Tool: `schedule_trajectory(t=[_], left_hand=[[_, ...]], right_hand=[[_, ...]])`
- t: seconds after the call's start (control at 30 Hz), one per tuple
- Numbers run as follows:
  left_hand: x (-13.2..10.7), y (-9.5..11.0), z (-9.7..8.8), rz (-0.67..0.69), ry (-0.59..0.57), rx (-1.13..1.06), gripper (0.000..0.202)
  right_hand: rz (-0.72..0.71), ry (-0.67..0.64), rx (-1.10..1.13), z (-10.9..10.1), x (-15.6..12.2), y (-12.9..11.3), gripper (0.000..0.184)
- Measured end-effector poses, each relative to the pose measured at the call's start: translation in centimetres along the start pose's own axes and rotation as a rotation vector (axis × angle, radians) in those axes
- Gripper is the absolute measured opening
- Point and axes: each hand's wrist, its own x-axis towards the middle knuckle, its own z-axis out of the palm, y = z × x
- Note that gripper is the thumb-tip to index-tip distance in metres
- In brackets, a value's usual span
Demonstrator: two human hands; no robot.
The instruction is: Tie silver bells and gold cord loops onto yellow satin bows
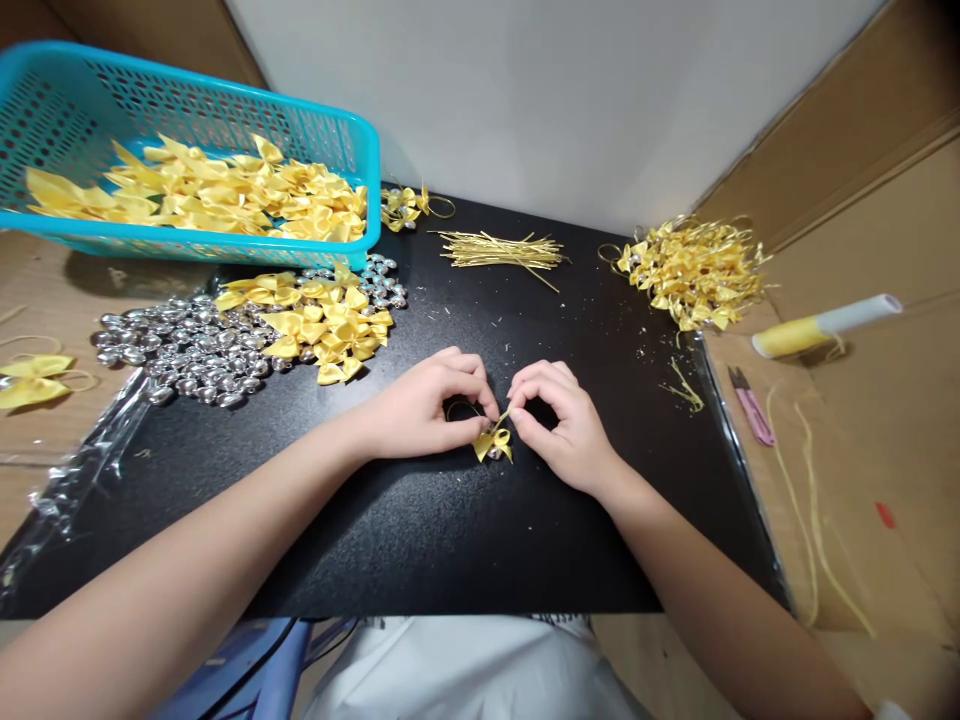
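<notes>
A small yellow ribbon bow (483, 445) with a silvery bead hangs below my fingertips, just above or on the black tabletop. My left hand (439, 405) is closed in a pinch at the top of the bow, and a thin loop of cord shows by its fingers. Between the thumb and forefinger of my right hand (561, 420) is the end of a short gold cord (504, 414) that rises from the bow. The exact spot where cord, bead and bow meet is partly covered by my left fingers.
A turquoise basket (373, 185) of yellow bows stands back left. Before it lie silver beads (202, 350) and loose bows (349, 325). Cut gold cords (499, 250) lie at the back, finished-looking bow pieces (694, 275) at right. Pink-handled snips (752, 408) and a tube (825, 325) rest further right.
</notes>
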Motion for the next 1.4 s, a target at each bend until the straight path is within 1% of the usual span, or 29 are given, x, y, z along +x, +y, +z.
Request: schedule_trajectory(t=[0.17,0.27,0.4,0.57,0.73,0.87,1.07,1.4], left_hand=[[0.1,0.1,0.1,0.006,0.002,-0.019,0.008],[0.2,0.3,0.1,0.022,-0.001,-0.101,0.005],[0.2,0.6,0.1,-0.013,-0.016,-0.189,0.004],[0.1,0.9,0.2,-0.063,-0.010,-0.185,0.004],[0.1,0.9,0.2,-0.063,-0.005,-0.211,0.008],[0.1,1.0,0.1,-0.073,-0.026,-0.222,0.010],[0.2,1.2,0.1,-0.098,-0.059,-0.202,0.008],[0.0,1.6,0.0,-0.123,-0.111,-0.199,0.009]], right_hand=[[-0.007,0.006,0.004,0.1,0.0,0.0,0.010],[-0.006,0.005,0.013,0.1,0.0,-0.1,0.011],[-0.023,0.010,0.029,0.2,0.0,-0.3,0.010],[-0.024,0.010,0.027,0.3,0.0,-0.2,0.011],[-0.034,0.001,0.024,0.3,0.0,0.0,0.010],[-0.033,-0.002,0.033,0.3,0.0,-0.1,0.010],[-0.072,-0.023,0.123,0.4,0.1,-0.1,0.012],[-0.047,-0.036,0.070,0.6,-0.1,-0.2,0.011]])
